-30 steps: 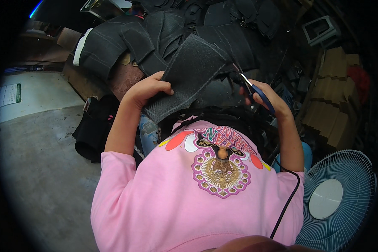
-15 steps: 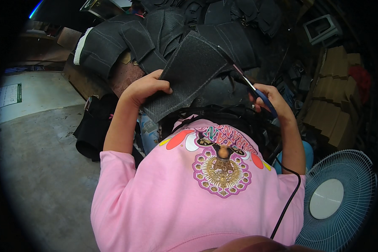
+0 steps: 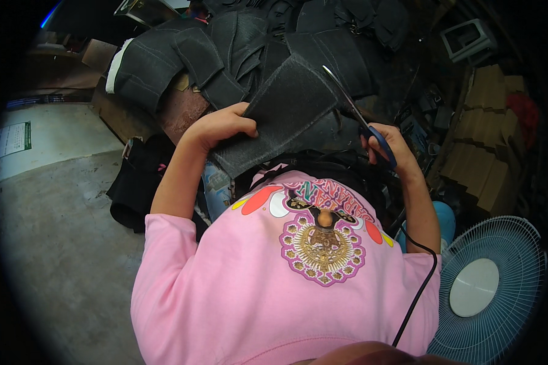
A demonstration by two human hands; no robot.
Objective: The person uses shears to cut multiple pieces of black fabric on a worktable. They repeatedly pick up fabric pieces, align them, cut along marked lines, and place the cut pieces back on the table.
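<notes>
My left hand [image 3: 230, 125] grips the left edge of a black stitched fabric panel [image 3: 292, 103], thumb on top, fingers hidden beneath it. The panel is held up at a slant above my lap. In my right hand [image 3: 388, 141] is a pair of scissors [image 3: 380, 146] with dark blue handles, my fingers through the loops. Its blades point up and to the left, close to the panel's right corner. Whether they touch the fabric I cannot tell. Beyond the panel lies a heap of similar black stitched pieces [image 3: 225, 36].
A fan [image 3: 493, 286] stands at the lower right. Stacked brown cardboard pieces [image 3: 478, 146] and a grey plastic frame [image 3: 467, 40] are on the right. To the left, a black rolled bundle [image 3: 131, 194] rests on the concrete floor [image 3: 67, 243]. A black cable [image 3: 415, 298] hangs across my shirt.
The panel has dipped and shifted slightly right with my left hand. The scissors have tilted more upright, and their blades look closer together.
</notes>
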